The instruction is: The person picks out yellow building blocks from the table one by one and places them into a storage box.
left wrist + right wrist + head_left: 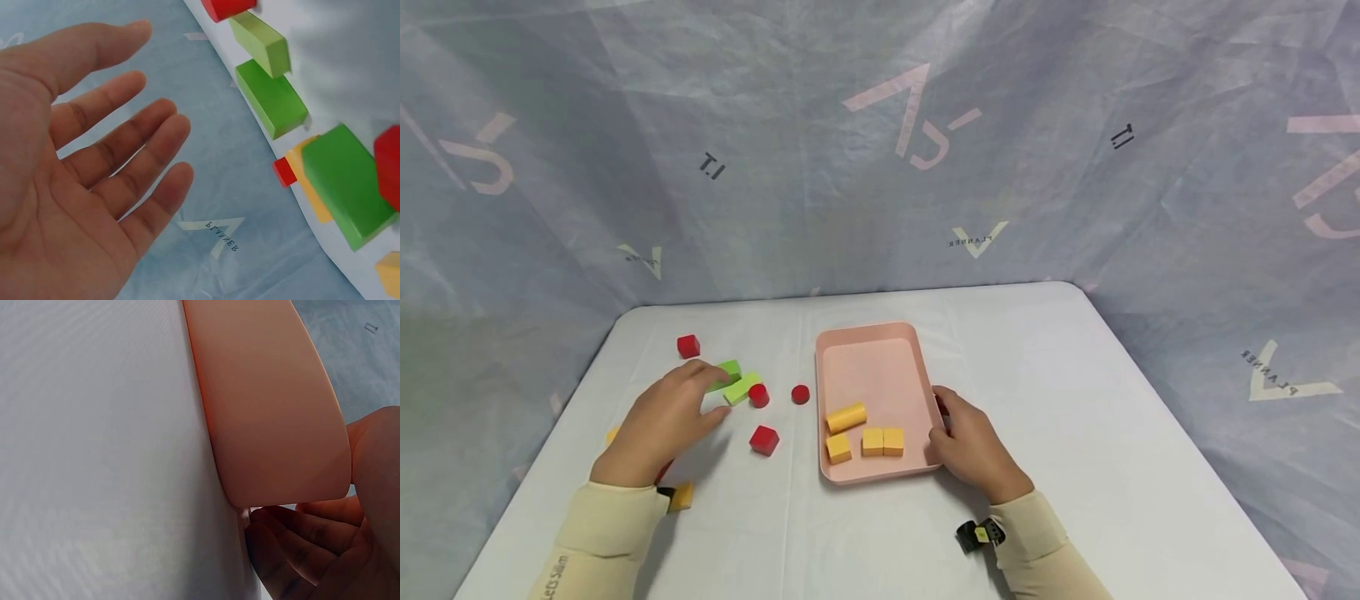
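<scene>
A pink tray (880,358) lies on the white table, with a yellow cylinder (846,417) and yellow cubes (872,442) in its near part. At its right side my right hand (972,442) grips the wall, thumb at the rim and fingers outside; the right wrist view shows the curled fingers (319,534) by the tray corner (281,456). My left hand (662,421) hovers at the left over loose blocks, its fingers spread and relaxed, holding nothing. Nearest to it are a green block (730,371) and a light green block (742,389), partly covered by the hand in the head view.
Red pieces lie between the left hand and the tray: a cylinder (759,396), a round piece (801,394) and a block (764,440). Another red block (688,346) is farther back. A yellow block (681,497) sits beneath the left wrist. Printed grey cloth (880,208) hangs behind the table.
</scene>
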The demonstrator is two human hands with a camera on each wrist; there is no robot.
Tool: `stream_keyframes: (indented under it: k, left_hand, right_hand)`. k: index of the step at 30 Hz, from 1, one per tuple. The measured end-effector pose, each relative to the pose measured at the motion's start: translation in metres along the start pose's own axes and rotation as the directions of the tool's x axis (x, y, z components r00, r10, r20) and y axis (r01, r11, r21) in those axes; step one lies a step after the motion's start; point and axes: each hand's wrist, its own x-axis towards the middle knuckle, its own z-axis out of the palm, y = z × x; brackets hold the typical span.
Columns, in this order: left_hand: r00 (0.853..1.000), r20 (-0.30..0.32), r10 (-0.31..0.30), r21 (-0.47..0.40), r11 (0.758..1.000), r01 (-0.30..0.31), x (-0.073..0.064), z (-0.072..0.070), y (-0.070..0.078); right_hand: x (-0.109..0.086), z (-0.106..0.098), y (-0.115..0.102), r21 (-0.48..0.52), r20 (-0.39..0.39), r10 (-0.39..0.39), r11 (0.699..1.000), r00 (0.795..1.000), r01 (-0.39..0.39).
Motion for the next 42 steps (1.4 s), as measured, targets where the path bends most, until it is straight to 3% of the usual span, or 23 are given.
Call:
stream_keyframes:
  k: [16, 28, 42]
  left_hand:
    - [0.992, 0.059, -0.116, 0.020, 0.993, 0.115, 0.000, 0.004, -0.033]
    - [0.962, 0.111, -0.250, 0.063, 0.968, 0.244, -0.001, 0.013, -0.044]
    - [0.950, 0.138, -0.280, 0.066, 0.960, 0.273, -0.006, 0.019, -0.055]
  right_hand:
    - [-0.001, -0.001, -0.001, 0.009, -0.013, -0.001, 1.000, 1.000, 0.001]
    - [0.000, -0.002, -0.002, 0.028, -0.010, 0.006, 1.000, 1.000, -0.005]
    - [0.001, 0.000, -0.002, 0.017, 0.001, 0.009, 1.000, 1.000, -0.009]
